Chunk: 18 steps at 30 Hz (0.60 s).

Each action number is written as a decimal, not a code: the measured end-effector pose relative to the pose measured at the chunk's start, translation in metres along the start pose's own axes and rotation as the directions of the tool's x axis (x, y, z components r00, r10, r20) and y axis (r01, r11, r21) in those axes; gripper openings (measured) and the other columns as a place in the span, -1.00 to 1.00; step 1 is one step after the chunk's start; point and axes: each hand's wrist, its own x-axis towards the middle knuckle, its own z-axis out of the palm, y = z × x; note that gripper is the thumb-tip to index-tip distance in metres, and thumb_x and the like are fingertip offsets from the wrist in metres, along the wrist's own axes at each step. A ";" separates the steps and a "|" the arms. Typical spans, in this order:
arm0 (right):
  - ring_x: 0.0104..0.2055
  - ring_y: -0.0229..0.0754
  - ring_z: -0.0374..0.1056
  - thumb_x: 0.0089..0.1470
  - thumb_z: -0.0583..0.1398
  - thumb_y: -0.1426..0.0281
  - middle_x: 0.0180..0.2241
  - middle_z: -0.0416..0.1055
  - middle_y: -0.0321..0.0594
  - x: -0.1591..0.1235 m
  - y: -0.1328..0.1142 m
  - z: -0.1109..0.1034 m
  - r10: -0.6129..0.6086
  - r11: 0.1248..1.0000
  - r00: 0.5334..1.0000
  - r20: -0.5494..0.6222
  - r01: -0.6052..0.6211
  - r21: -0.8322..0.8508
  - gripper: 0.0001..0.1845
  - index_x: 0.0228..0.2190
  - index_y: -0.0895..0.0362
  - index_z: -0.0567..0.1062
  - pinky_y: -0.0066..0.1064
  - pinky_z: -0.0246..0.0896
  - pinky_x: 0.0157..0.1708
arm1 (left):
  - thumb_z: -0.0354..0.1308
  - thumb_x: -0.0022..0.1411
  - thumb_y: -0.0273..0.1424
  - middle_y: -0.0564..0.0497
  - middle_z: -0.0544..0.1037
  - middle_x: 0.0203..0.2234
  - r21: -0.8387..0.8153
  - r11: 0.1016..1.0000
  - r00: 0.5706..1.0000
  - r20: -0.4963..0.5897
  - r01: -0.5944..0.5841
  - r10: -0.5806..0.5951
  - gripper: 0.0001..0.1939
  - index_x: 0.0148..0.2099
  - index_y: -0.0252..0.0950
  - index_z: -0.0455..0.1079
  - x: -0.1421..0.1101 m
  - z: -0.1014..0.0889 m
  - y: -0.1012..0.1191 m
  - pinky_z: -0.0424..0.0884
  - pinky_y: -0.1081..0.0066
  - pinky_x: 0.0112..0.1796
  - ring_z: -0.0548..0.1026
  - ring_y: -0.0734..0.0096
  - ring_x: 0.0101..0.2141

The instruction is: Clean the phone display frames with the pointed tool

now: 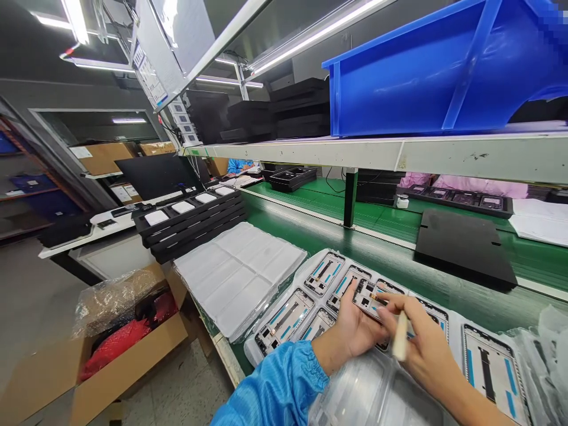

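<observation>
My left hand (352, 331) holds a phone frame (367, 294) tilted above a clear plastic tray (377, 378); the fingers wrap its lower side. My right hand (419, 337) is closed around a slim tool with a cream handle (400, 340), slightly blurred. Its fingertips meet near the upper edge of the held frame, beside a small copper-coloured strip. The tool's tip is hard to make out. Several similar phone frames with blue strips, such as the one at the near left (286, 319), lie in the tray's pockets around my hands.
White wrapped sheets (242, 269) lie left of the tray. Stacked black foam trays (190, 216) stand beyond them. A black foam block (464, 248) rests on the green bench. Overhead, a shelf (302, 152) carries a blue bin (408, 77). An open carton (128, 367) sits at lower left.
</observation>
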 end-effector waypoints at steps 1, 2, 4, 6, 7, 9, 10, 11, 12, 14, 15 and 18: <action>-0.18 -0.08 0.49 0.29 0.00 0.12 -0.27 0.52 -0.13 0.003 -0.004 -0.003 0.044 0.999 0.999 -0.023 -0.043 0.026 -0.69 -0.31 0.04 0.40 -0.31 0.41 -0.28 | 0.01 0.23 0.01 -0.12 0.54 -0.35 -0.026 0.999 0.999 0.014 0.034 -0.033 -0.47 -0.11 -0.38 0.45 0.000 0.001 0.000 0.34 0.31 -0.30 0.47 0.22 -0.36; -0.27 -0.11 0.49 0.31 -0.06 0.10 -0.33 0.53 -0.16 0.005 -0.007 -0.006 0.079 0.996 0.996 -0.036 -0.077 0.050 -0.61 -0.30 0.04 0.43 -0.33 0.40 -0.33 | -0.04 0.25 0.01 -0.12 0.54 -0.35 -0.036 0.998 0.999 0.023 0.050 -0.049 -0.47 -0.11 -0.37 0.44 0.000 0.001 0.001 0.33 0.30 -0.30 0.46 0.22 -0.36; -0.45 -0.16 0.45 0.32 -0.13 0.05 -0.48 0.48 -0.22 0.008 -0.011 -0.010 0.138 0.987 0.989 -0.049 -0.134 0.085 -0.48 -0.38 0.05 0.47 -0.37 0.35 -0.45 | -0.09 0.26 0.02 -0.13 0.54 -0.37 -0.029 0.998 0.999 0.025 0.049 -0.048 -0.44 -0.13 -0.37 0.44 0.001 0.000 0.001 0.30 0.30 -0.30 0.44 0.21 -0.39; -0.54 -0.19 0.38 0.30 -0.11 0.01 -0.58 0.40 -0.26 0.010 -0.014 -0.011 0.194 0.977 0.980 -0.053 -0.188 0.103 -0.43 -0.48 0.05 0.46 -0.40 0.29 -0.53 | -0.09 0.24 0.06 -0.12 0.53 -0.39 -0.008 0.999 0.998 0.027 0.053 -0.053 -0.41 -0.14 -0.38 0.43 0.002 -0.003 0.001 0.27 0.31 -0.31 0.43 0.21 -0.41; -0.57 -0.20 0.34 0.28 -0.08 -0.01 -0.62 0.37 -0.28 0.011 -0.014 -0.010 0.229 0.969 0.972 -0.045 -0.223 0.111 -0.43 -0.52 0.05 0.44 -0.41 0.26 -0.57 | -0.07 0.23 0.08 -0.12 0.53 -0.39 0.004 0.998 0.998 0.031 0.062 -0.062 -0.40 -0.13 -0.37 0.43 0.003 -0.004 0.001 0.26 0.31 -0.31 0.42 0.21 -0.41; -0.62 -0.22 0.28 0.22 0.00 -0.06 -0.66 0.32 -0.32 0.011 -0.013 -0.007 0.295 0.945 0.956 -0.007 -0.290 0.151 -0.45 -0.57 0.06 0.40 -0.42 0.21 -0.63 | -0.05 0.20 0.12 -0.14 0.53 -0.38 0.029 0.996 0.996 0.038 0.085 -0.086 -0.37 -0.12 -0.38 0.42 0.004 -0.007 0.001 0.25 0.29 -0.29 0.42 0.18 -0.40; -0.62 -0.22 0.28 0.18 0.05 -0.07 -0.66 0.34 -0.32 0.011 -0.011 -0.005 0.319 0.930 0.947 0.029 -0.319 0.185 -0.47 -0.57 0.06 0.40 -0.43 0.21 -0.63 | -0.05 0.19 0.13 -0.16 0.53 -0.37 0.039 0.994 0.994 0.037 0.098 -0.100 -0.35 -0.13 -0.39 0.42 0.004 -0.008 0.000 0.26 0.28 -0.27 0.43 0.16 -0.39; -0.59 -0.21 0.32 0.14 0.10 -0.08 -0.63 0.38 -0.31 0.011 -0.009 -0.003 0.337 0.913 0.939 0.072 -0.344 0.218 -0.49 -0.55 0.06 0.43 -0.43 0.25 -0.62 | -0.06 0.18 0.15 -0.18 0.53 -0.37 0.043 0.993 0.993 0.033 0.113 -0.114 -0.33 -0.15 -0.40 0.42 0.004 -0.009 0.000 0.26 0.27 -0.26 0.44 0.14 -0.38; -0.54 -0.18 0.38 0.10 0.14 -0.08 -0.57 0.45 -0.28 0.010 -0.006 -0.002 0.349 0.897 0.930 0.114 -0.367 0.248 -0.52 -0.52 0.06 0.47 -0.42 0.30 -0.58 | -0.07 0.18 0.16 -0.20 0.53 -0.37 0.039 0.991 0.992 0.022 0.126 -0.127 -0.32 -0.17 -0.41 0.42 0.004 -0.009 0.000 0.27 0.27 -0.26 0.45 0.14 -0.37; -0.37 -0.10 0.50 0.04 0.21 -0.03 -0.42 0.57 -0.22 0.010 0.000 0.001 0.352 0.880 0.921 0.167 -0.387 0.277 -0.58 -0.42 0.07 0.55 -0.38 0.43 -0.41 | -0.10 0.21 0.15 -0.18 0.51 -0.41 0.006 0.992 0.992 -0.011 0.128 -0.128 -0.33 -0.23 -0.42 0.42 0.004 -0.008 0.000 0.28 0.30 -0.29 0.45 0.19 -0.39; -0.28 -0.06 0.52 0.04 0.22 0.00 -0.34 0.59 -0.19 0.009 0.003 0.001 0.343 0.883 0.923 0.176 -0.381 0.274 -0.60 -0.36 0.07 0.58 -0.35 0.46 -0.31 | -0.11 0.23 0.13 -0.16 0.51 -0.43 -0.018 0.993 0.993 -0.027 0.115 -0.115 -0.35 -0.26 -0.41 0.42 0.004 -0.007 0.000 0.28 0.32 -0.32 0.44 0.24 -0.43; -0.13 -0.04 0.51 0.10 0.20 0.06 -0.22 0.59 -0.16 0.009 0.007 0.001 0.268 0.919 0.947 0.178 -0.307 0.249 -0.64 -0.27 0.04 0.61 -0.26 0.44 -0.12 | -0.12 0.29 0.06 -0.10 0.51 -0.45 -0.080 0.995 0.997 -0.055 0.052 -0.057 -0.42 -0.29 -0.38 0.42 0.003 -0.003 0.001 0.27 0.37 -0.38 0.41 0.34 -0.50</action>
